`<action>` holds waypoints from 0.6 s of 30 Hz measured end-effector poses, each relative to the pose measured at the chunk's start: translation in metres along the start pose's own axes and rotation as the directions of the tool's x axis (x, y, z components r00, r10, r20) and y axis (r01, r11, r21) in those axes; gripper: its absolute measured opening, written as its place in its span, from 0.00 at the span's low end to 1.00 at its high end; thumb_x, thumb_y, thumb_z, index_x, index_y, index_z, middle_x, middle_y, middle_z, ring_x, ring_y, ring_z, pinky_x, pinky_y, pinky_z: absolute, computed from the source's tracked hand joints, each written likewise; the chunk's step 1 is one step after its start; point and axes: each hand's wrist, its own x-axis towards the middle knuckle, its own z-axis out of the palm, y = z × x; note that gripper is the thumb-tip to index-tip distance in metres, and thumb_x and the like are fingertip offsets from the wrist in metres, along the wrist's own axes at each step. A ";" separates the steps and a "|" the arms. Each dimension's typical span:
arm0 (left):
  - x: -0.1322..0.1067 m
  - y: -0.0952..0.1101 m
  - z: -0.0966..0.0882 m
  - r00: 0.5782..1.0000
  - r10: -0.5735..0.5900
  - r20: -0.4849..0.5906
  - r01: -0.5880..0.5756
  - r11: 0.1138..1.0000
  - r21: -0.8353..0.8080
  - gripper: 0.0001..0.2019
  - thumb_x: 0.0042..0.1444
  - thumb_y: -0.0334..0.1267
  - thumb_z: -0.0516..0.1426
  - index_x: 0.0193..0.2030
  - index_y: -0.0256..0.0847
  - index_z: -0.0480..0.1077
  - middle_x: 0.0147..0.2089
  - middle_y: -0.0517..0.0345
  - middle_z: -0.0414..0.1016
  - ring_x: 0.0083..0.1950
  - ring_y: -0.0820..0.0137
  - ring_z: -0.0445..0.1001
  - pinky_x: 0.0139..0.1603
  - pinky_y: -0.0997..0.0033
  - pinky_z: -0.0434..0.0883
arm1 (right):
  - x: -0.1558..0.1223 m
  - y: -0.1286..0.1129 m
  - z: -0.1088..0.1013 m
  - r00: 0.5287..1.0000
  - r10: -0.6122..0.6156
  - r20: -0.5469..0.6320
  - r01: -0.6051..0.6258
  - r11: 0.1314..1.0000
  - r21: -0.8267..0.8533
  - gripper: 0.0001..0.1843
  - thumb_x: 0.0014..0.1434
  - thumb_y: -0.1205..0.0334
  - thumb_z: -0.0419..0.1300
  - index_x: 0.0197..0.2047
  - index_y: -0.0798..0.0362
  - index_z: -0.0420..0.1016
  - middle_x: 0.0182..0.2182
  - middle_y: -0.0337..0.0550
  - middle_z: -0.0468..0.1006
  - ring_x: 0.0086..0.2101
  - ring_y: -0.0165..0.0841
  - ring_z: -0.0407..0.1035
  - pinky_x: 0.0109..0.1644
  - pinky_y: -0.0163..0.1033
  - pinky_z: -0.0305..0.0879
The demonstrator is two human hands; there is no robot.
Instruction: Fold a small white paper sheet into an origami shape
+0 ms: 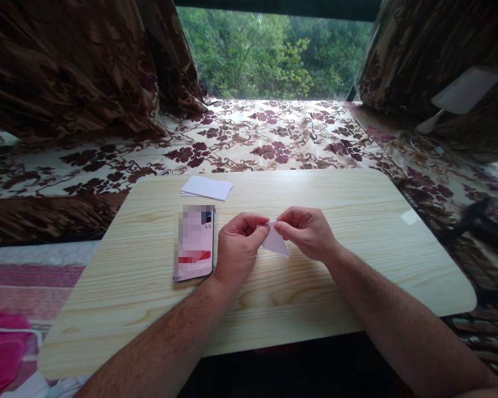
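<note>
So, a small piece of white paper (pixel 276 244) is held up by its top edge over the middle of the worktop (pixel 377 221), pretty much near the front half. One upper corner is pinched between thumb and index finger of the left hand (pixel 238 243), the other upper corner likewise by the right hand (pixel 309 232). On both, the fingers are closed right down on the paper, basically no gap, and the lower part is left hanging free, kinda slanted. Whether it's folded can't really be told. Just left of the left hand, a phone (pixel 196 243) is laid face up, its screen partly pixelated. A little stack of white paper (pixel 207 188) is placed beyond the phone, slightly fanned at one side.
</note>
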 end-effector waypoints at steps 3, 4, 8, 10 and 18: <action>-0.001 0.000 0.000 1.000 0.014 0.003 -0.014 1.000 0.002 0.04 0.49 0.34 0.65 0.34 0.40 0.78 0.30 0.61 0.77 0.31 0.75 0.71 0.33 0.76 0.67 | -0.001 0.001 0.000 1.000 -0.007 -0.001 0.007 1.000 -0.011 0.12 0.56 0.55 0.67 0.32 0.57 0.77 0.25 0.41 0.76 0.25 0.28 0.67 0.28 0.33 0.62; -0.001 0.000 0.000 1.000 0.011 0.003 -0.011 1.000 0.006 0.04 0.49 0.34 0.65 0.34 0.39 0.78 0.30 0.60 0.77 0.31 0.75 0.71 0.32 0.76 0.67 | -0.001 0.001 0.000 1.000 -0.008 -0.001 0.008 1.000 -0.014 0.12 0.56 0.55 0.67 0.32 0.57 0.77 0.25 0.41 0.76 0.25 0.28 0.66 0.27 0.33 0.62; -0.001 0.001 0.000 1.000 -0.006 0.006 0.006 0.999 0.033 0.04 0.48 0.34 0.66 0.33 0.39 0.78 0.30 0.59 0.78 0.31 0.74 0.72 0.32 0.76 0.67 | -0.001 0.000 0.002 1.000 -0.022 -0.014 0.021 0.998 -0.058 0.12 0.56 0.56 0.66 0.31 0.57 0.77 0.24 0.40 0.76 0.25 0.27 0.65 0.27 0.33 0.61; -0.001 0.000 0.000 1.000 -0.007 0.009 0.006 0.999 0.040 0.05 0.48 0.34 0.66 0.33 0.39 0.78 0.30 0.59 0.77 0.31 0.74 0.72 0.32 0.75 0.67 | -0.001 0.000 0.002 0.999 -0.034 -0.026 0.032 0.995 -0.090 0.11 0.56 0.56 0.66 0.30 0.57 0.78 0.24 0.40 0.76 0.24 0.27 0.65 0.27 0.33 0.60; 0.000 0.000 0.000 0.999 -0.025 0.027 0.024 0.998 0.050 0.05 0.48 0.36 0.66 0.32 0.39 0.77 0.30 0.59 0.77 0.31 0.73 0.72 0.32 0.75 0.67 | -0.003 0.000 0.003 0.998 -0.061 -0.035 0.056 0.987 -0.151 0.09 0.56 0.59 0.65 0.30 0.57 0.79 0.23 0.41 0.76 0.24 0.27 0.65 0.26 0.32 0.59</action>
